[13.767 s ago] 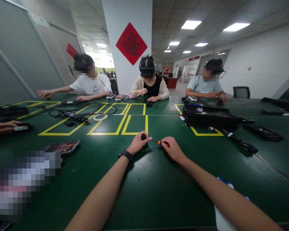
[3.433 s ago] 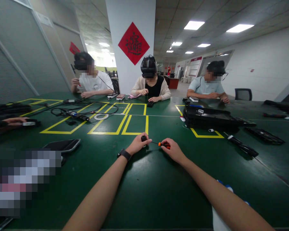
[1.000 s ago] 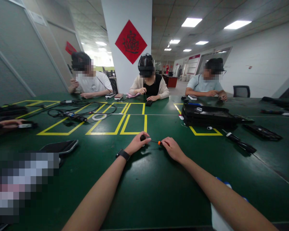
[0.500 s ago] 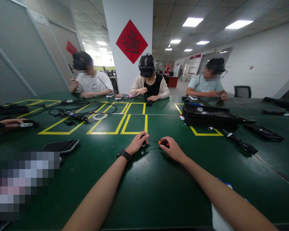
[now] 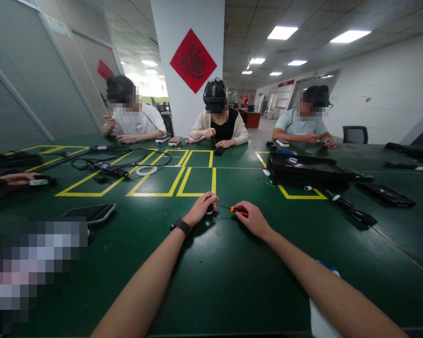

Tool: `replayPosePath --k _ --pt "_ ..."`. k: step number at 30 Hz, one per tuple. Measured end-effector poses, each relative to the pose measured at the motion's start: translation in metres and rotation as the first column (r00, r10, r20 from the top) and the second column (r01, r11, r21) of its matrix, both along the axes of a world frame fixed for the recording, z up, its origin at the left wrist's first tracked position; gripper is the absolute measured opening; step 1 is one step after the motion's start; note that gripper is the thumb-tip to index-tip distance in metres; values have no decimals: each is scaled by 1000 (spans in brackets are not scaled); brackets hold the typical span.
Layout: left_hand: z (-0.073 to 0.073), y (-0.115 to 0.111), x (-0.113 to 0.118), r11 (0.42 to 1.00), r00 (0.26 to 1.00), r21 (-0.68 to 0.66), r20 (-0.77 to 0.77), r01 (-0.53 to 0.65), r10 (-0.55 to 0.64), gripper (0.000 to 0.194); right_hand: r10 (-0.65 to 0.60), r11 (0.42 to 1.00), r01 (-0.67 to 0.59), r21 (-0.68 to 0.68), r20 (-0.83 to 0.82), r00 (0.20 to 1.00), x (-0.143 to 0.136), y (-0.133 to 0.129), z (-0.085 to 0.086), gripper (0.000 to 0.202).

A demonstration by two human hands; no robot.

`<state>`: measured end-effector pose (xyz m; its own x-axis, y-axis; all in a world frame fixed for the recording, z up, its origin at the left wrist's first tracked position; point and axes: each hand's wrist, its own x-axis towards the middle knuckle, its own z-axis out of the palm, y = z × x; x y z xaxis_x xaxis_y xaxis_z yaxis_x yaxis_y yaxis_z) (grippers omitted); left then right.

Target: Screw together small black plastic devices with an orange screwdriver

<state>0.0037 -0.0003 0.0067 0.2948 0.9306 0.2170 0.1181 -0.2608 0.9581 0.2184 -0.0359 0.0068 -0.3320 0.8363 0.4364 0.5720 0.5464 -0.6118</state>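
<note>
My right hand (image 5: 253, 218) is closed round the orange and black handle of a screwdriver (image 5: 240, 212). The thin shaft points left, and its tip meets a small dark object with a pale lower edge (image 5: 209, 209). My left hand (image 5: 199, 210) grips that small object, with fingers covering most of it; I cannot make out its kind. Both hands are low over the green table (image 5: 204, 281), a short way apart, in front of the yellow tape marks.
Black cases (image 5: 303, 170) and a black-handled tool (image 5: 354, 210) lie at right. Tangled cables (image 5: 109, 166) and a white tape ring (image 5: 146, 171) are at left, beyond a phone-like device (image 5: 91, 213). Three people sit opposite; another person's hand (image 5: 21, 178) shows at far left.
The screwdriver handle has turned slightly in my right hand, showing more of its side. My left hand stays nearly in place.
</note>
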Motion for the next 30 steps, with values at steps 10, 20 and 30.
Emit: replayPosePath --k 10,20,30 --pt "2 1 -3 998 992 -29 113 58 -54 31 13 1000 -13 5 -42 999 -2 -4 5 16" --pt "1 1 -3 1000 999 -7 42 21 -21 29 32 999 -33 -16 -47 998 -2 -4 5 16" --pt "2 -4 -3 991 996 136 -91 -5 18 28 53 999 -53 1 36 998 -3 -1 9 15"
